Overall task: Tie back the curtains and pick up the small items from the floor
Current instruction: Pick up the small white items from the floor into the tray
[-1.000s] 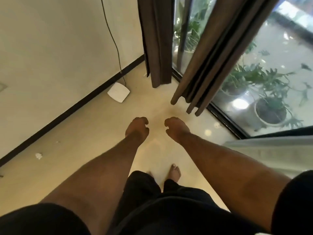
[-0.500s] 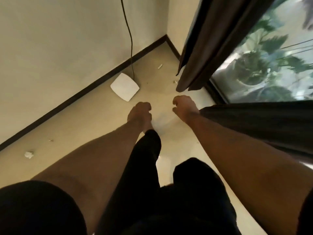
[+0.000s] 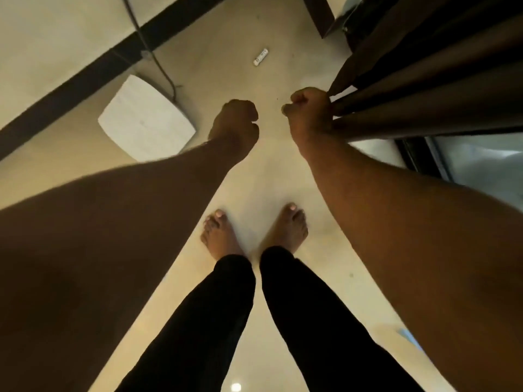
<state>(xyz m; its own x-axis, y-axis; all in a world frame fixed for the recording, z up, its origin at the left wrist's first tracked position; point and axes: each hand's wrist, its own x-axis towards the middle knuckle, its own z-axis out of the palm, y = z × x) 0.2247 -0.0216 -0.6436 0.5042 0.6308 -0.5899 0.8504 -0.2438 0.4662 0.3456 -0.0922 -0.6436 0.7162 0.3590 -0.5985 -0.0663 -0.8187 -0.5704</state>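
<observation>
Right hand (image 3: 307, 114) fisted against the curtain (image 3: 430, 89) folds at the window side — can't tell if it grips them. Left hand (image 3: 236, 123) curled, holding nothing. Small white item (image 3: 260, 56) on the floor (image 3: 254, 179) ahead, near the curtain. White flat box (image 3: 147, 118) with cable (image 3: 152, 52) by the wall, left.
</observation>
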